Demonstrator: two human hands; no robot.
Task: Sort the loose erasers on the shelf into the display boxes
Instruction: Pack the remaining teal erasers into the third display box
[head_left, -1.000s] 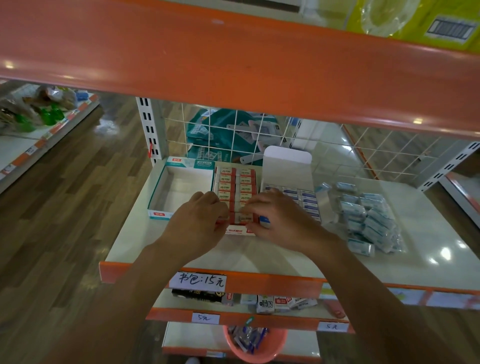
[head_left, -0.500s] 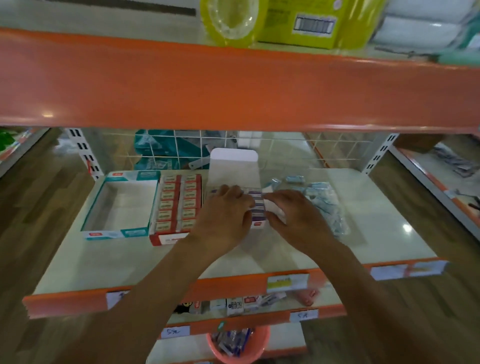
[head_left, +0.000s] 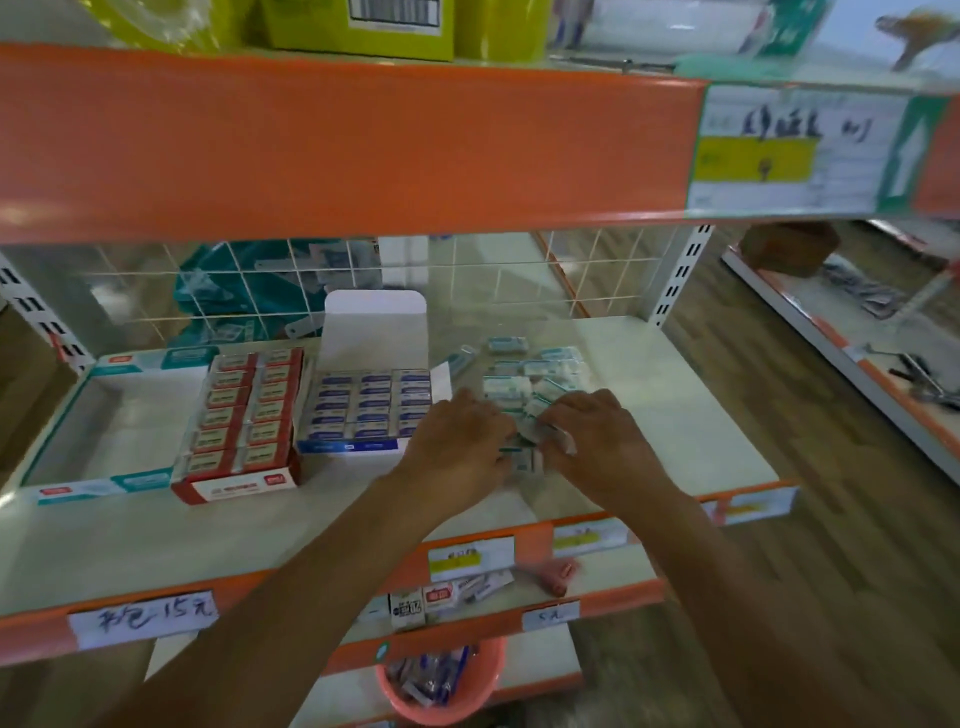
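Plainly the loose erasers (head_left: 524, 382), teal-and-white and each in clear wrap, lie heaped on the bare shelf (head_left: 675, 415), at three o'clock from the boxes; I judge they sit there only because none has been boxed. Those at the heap's twelve o'clock edge lie flat, printed face up, with the long axis running nine to three. Toward six o'clock they are jumbled and several skew toward one or two o'clock. Both hands work at that near edge. The right hand (head_left: 602, 441) has its fingers curled and pinches a wrapped eraser that looks tilted, its long axis roughly ten to four. The left hand (head_left: 457, 449) curls its fingers down onto the neighbouring pieces, but its back hides whether it grips any. The hands meet, I think, to square a few pieces into one bundle for carrying. Just beside the heap at nine o'clock is the blue display box (head_left: 348, 446), full in three columns, every eraser lying nine-to-three with the label up, and its white flap (head_left: 374, 327) upright at twelve. Against it, further toward nine, the red display box (head_left: 239, 486) is full in two columns. Beyond that, the teal display box (head_left: 104, 486) shows a bare floor and, by its colour, is probably where the heap belongs.
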